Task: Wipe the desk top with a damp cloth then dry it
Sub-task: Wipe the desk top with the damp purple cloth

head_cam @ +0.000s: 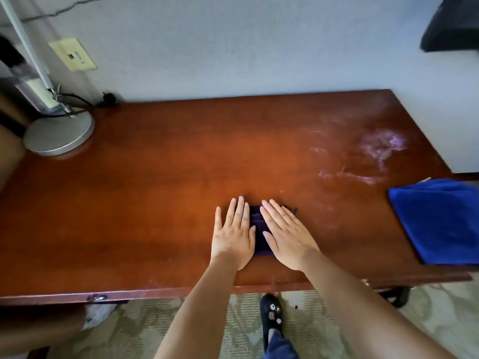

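A small dark purple cloth (259, 229) lies on the reddish-brown desk top (155, 190), near the front edge at the middle. My left hand (234, 234) and my right hand (286, 237) both press flat on it with straight fingers, side by side, so most of the cloth is hidden. Wet streaks (373, 156) shine on the desk's right part. A folded bright blue cloth (440, 218) rests at the desk's right edge, apart from both hands.
A silver lamp base (59, 133) with its pole and cable stands at the back left corner. The wall with an outlet plate (73, 54) runs behind the desk. A dark object (453, 24) hangs at the top right. Below the front edge are carpet and my shoe (272, 314).
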Available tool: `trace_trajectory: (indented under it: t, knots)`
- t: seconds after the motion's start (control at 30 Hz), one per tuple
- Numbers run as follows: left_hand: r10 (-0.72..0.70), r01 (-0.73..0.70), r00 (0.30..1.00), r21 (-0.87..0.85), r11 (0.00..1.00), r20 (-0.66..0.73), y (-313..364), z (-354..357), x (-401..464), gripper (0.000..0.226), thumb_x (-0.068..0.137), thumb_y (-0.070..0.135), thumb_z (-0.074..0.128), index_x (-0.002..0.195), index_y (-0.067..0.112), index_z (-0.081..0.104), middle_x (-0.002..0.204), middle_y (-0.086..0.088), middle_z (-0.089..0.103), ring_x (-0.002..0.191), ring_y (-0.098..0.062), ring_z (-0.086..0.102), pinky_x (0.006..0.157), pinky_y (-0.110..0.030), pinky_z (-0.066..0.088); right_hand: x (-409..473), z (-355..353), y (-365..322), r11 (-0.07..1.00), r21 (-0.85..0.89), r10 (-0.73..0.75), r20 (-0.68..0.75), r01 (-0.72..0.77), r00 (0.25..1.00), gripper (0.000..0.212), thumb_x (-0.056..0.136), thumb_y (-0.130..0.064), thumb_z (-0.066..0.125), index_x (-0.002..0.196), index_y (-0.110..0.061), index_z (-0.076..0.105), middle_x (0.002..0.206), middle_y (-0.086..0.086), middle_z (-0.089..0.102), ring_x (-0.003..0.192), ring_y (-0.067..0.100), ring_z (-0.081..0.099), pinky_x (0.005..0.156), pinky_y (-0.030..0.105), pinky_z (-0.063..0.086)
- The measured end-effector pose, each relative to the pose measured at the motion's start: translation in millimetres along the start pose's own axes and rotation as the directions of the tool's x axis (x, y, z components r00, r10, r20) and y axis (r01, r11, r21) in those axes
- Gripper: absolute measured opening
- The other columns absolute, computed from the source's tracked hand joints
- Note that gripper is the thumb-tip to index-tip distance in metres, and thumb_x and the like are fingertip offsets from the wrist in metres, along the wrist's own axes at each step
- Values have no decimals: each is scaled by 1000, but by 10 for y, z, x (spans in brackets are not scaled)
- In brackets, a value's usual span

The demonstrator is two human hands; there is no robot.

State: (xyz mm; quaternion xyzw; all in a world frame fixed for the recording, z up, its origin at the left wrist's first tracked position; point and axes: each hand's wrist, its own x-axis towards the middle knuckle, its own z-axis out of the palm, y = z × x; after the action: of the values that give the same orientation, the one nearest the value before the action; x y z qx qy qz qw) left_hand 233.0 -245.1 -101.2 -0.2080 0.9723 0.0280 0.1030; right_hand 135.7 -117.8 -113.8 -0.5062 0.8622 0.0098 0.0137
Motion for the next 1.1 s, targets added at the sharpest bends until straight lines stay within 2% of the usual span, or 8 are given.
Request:
trace_trajectory:
  t: [0.1, 0.23, 0.3, 0.43, 0.53, 0.73, 0.93, 1.1]
  knots:
    - [28, -28, 999, 22, 999, 17, 125, 51, -142, 73, 75, 40, -30, 142, 11, -25, 157, -4, -26, 146, -21, -22, 115, -49, -16, -251, -37, 7, 1000, -7, 9, 77, -9, 997, 65, 103, -37, 2, 139, -4, 45, 148, 8, 41, 138, 20, 37, 111, 38, 19]
    - [33, -33, 999, 18, 999, 16, 177, 44, -180, 75, 74, 41, -30, 142, 12, -24, 159, -4, -21, 146, -20, -21, 114, -49, -17, -355, -38, 22, 999, 23, 45, 147, -49, 988, 67, 103, -39, 0, 140, -7, 45, 149, 6, 41, 139, 18, 37, 112, 37, 16]
    - [31, -31, 999, 21, 999, 8, 179, 35, -175, 74, 79, 42, -27, 147, 12, -21, 160, -3, -20, 146, -20, -21, 114, -49, -16, -344, 4, 46, 998, 37, 39, 132, -44, 990, 68, 101, -42, -7, 147, -9, 31, 155, 4, 27, 144, 16, 23, 115, 34, 5]
    - [26, -26, 1000, 10, 1000, 0, 186, -6, -39, 60, 101, 41, 1, 151, 13, -15, 160, -2, -20, 146, -19, -21, 116, -50, -14, -213, 27, 146, 997, 76, -16, 63, 11, 998, 82, 83, -50, -33, 149, -13, -2, 158, -3, -7, 145, 11, -9, 117, 27, -11]
    - [11, -11, 1000, -2, 1000, -10, 217, -48, 153, 59, 103, 40, 4, 151, 14, -15, 160, -2, -19, 147, -18, -20, 117, -50, -12, -44, -13, 312, 995, 99, -31, 87, 22, 996, 93, 72, -52, -43, 150, -14, -8, 157, -5, -15, 146, 10, -13, 116, 27, -12]
    - [-16, 15, 1000, -29, 999, -19, 248, -118, 592, 58, 103, 40, 5, 152, 15, -14, 161, -1, -16, 147, -19, -19, 119, -48, -10, 373, -17, 615, 991, 126, -51, 60, 43, 997, 92, 80, -52, -36, 152, -11, 6, 161, 0, 5, 147, 12, 0, 118, 29, -3]
    - [-48, 47, 998, -61, 997, -27, 214, -224, 1043, 57, 103, 38, 8, 152, 18, -14, 162, -3, -13, 148, -19, -17, 120, -44, -8, 829, -83, 857, 991, 125, -62, 73, 53, 995, 78, 85, -46, -17, 153, -14, 2, 161, -2, -2, 147, 11, -6, 116, 26, -10]
    - [-63, 61, 998, -69, 996, -26, 177, -275, 1228, 56, 103, 39, 9, 153, 20, -10, 162, -2, -10, 148, -19, -15, 120, -44, -9, 1027, -84, 945, 994, 96, -65, 72, 57, 995, 79, 85, -46, -15, 153, -13, 5, 161, 0, 1, 148, 12, -4, 115, 26, -10]
